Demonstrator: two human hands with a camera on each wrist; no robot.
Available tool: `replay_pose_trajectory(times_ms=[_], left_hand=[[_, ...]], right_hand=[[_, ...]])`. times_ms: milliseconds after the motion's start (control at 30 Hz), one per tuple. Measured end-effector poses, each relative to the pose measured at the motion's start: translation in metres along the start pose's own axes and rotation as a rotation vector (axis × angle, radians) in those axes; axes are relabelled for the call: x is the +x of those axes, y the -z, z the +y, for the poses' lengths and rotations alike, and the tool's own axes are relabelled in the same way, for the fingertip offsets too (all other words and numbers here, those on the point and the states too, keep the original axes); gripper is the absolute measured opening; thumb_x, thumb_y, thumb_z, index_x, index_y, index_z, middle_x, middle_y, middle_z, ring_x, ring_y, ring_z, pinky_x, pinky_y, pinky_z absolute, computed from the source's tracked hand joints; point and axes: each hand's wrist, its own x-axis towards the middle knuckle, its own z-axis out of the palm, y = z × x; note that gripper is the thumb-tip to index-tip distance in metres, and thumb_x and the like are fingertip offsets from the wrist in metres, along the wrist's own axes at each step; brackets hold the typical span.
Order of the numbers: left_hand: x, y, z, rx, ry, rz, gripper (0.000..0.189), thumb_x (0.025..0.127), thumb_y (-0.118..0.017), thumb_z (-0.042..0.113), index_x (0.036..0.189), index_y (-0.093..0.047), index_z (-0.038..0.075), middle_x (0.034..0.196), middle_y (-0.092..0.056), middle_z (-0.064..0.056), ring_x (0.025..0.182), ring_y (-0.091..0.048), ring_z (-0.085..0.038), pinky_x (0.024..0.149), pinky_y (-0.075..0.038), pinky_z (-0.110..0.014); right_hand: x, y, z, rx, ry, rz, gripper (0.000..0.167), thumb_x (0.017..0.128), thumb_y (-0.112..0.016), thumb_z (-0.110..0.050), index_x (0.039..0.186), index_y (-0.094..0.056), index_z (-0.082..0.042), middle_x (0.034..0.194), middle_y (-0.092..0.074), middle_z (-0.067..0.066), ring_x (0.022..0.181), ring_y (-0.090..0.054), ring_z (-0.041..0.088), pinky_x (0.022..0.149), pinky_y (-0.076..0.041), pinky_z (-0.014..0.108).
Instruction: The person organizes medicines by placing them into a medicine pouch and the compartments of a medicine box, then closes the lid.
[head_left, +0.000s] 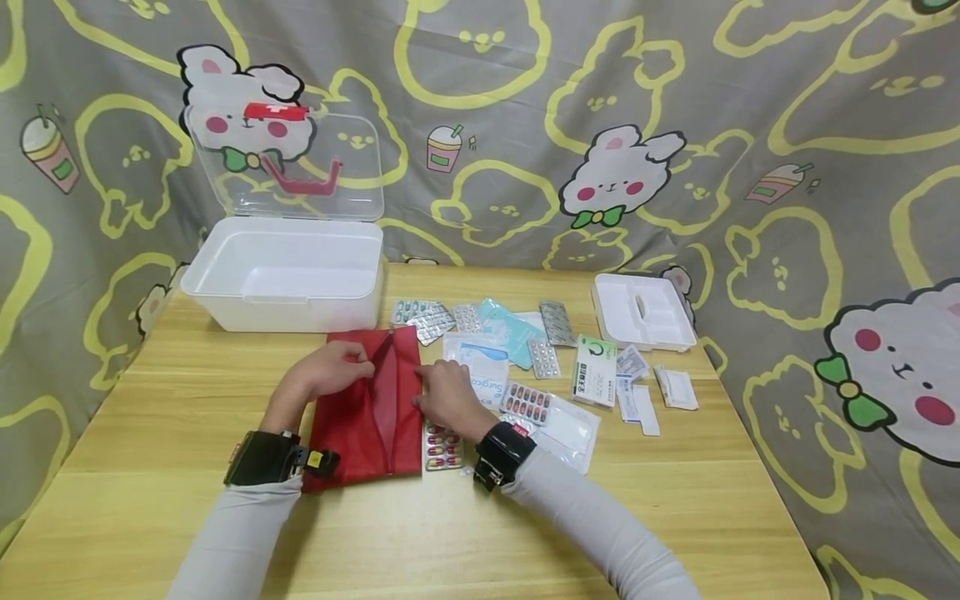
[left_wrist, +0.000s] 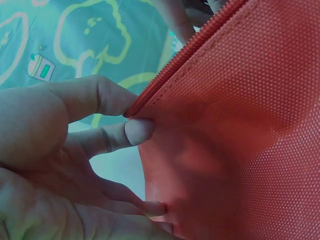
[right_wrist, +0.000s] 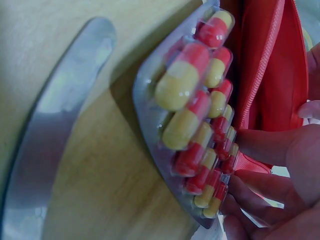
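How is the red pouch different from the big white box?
The red pouch is soft and lies on the table, while the white box looks stiff and stands upright.
The pouch has a zipper; the box has a clear lid, swung up.
The left hand pinches the pouch, but no hand touches the box.
Both are open.

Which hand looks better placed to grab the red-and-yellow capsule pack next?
Likely the right hand: it's nearer the capsule pack. The left hand pinches the red pouch farther away.
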Motion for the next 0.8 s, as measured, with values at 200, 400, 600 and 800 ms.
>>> replay_pose_trajectory(times_ms=[200,400,600,800], left_hand=[[0.001,-0.001,0.001,-0.007,-0.002,-0.010,0.017,0.097,-0.060,0.021,0.091,-0.061,0.006,0.080,-0.059,-0.013,0.079,-0.057,-0.023,0.067,-0.044,-0.031],[0.000,-0.002,0.001,-0.015,-0.012,-0.015,0.017,0.097,-0.060,0.021,0.089,-0.061,0.006,0.080,-0.058,-0.014,0.079,-0.056,-0.023,0.067,-0.043,-0.031],[0.000,-0.002,0.000,-0.014,-0.018,-0.013,0.016,0.097,-0.060,0.020,0.089,-0.061,0.006,0.079,-0.057,-0.014,0.076,-0.054,-0.021,0.067,-0.042,-0.031],[0.000,-0.002,0.001,-0.014,-0.013,-0.015,0.016,0.096,-0.061,0.021,0.090,-0.062,0.006,0.079,-0.058,-0.012,0.078,-0.054,-0.021,0.067,-0.043,-0.031]], right_hand=[[0.001,0.000,0.001,0.004,-0.006,-0.012,0.052,0.085,-0.080,-0.026,0.133,-0.067,-0.011,0.105,-0.070,0.007,0.098,-0.059,0.024,0.093,-0.044,0.039],[0.003,0.003,0.001,0.038,-0.005,-0.045,0.051,0.086,-0.080,-0.023,0.133,-0.067,-0.009,0.104,-0.070,0.007,0.095,-0.062,0.021,0.090,-0.051,0.035],[0.009,0.016,0.002,0.160,0.025,-0.016,0.035,0.093,-0.072,-0.022,0.123,-0.071,-0.004,0.075,-0.066,0.001,0.066,-0.058,0.011,0.060,-0.048,0.022],[0.025,0.040,0.002,0.137,0.011,0.079,0.034,0.098,-0.061,-0.020,0.125,-0.068,-0.001,0.095,-0.075,0.010,0.076,-0.067,0.015,0.071,-0.056,0.027]])
